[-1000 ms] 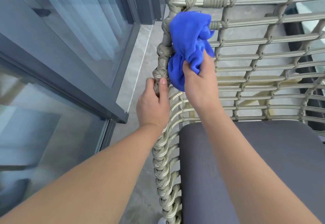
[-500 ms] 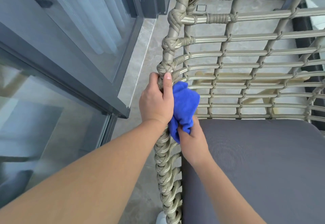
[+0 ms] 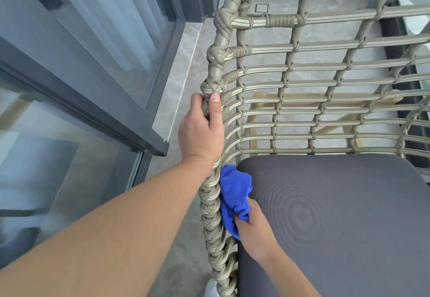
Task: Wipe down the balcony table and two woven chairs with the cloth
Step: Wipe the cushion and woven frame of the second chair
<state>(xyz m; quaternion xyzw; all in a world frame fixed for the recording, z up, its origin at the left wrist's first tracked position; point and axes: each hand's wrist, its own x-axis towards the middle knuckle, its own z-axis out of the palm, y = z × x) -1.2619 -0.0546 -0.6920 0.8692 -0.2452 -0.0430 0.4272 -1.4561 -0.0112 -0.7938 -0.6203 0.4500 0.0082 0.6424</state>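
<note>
A beige woven chair (image 3: 302, 84) fills the right of the view, with a grey seat cushion (image 3: 337, 215). My left hand (image 3: 201, 129) grips the chair's wrapped left frame rail, thumb up along it. My right hand (image 3: 253, 226) holds a bunched blue cloth (image 3: 233, 194) and presses it against the inner side of that rail, low down between the rail and the cushion's edge. The balcony table is not in view.
A dark-framed glass sliding door (image 3: 88, 47) runs along the left, close to the chair. A strip of grey stone floor (image 3: 183, 68) lies between door and chair. Dark railing posts (image 3: 400, 40) show behind the woven backrest.
My right hand has slid the cloth down the left rail, from the top of the backrest to beside the cushion. My left hand has kept its grip on the rail.
</note>
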